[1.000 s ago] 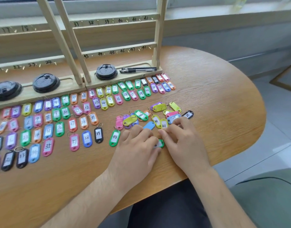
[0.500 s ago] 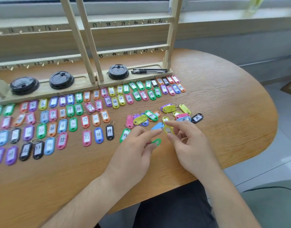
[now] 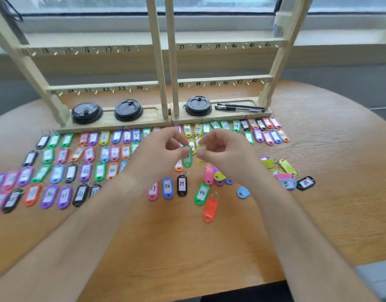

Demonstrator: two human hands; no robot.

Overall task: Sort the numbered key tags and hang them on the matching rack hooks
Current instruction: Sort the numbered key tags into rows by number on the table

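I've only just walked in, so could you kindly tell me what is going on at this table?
A person is sorting numbered key tags. The left hand pinches a green tag and the right hand pinches a yellow tag, both held side by side above the wooden table. Most other tags lie in rows before the wooden rack, with a small loose heap to the right. No tag hangs on the rack's visible hooks yet.

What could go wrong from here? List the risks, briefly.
1. The left hand pinches a green tag and the right hand a yellow tag above the sorted rows; a dropped tag could knock them out of order.
2. The orange tag lies blank side up, so its number may be misjudged.
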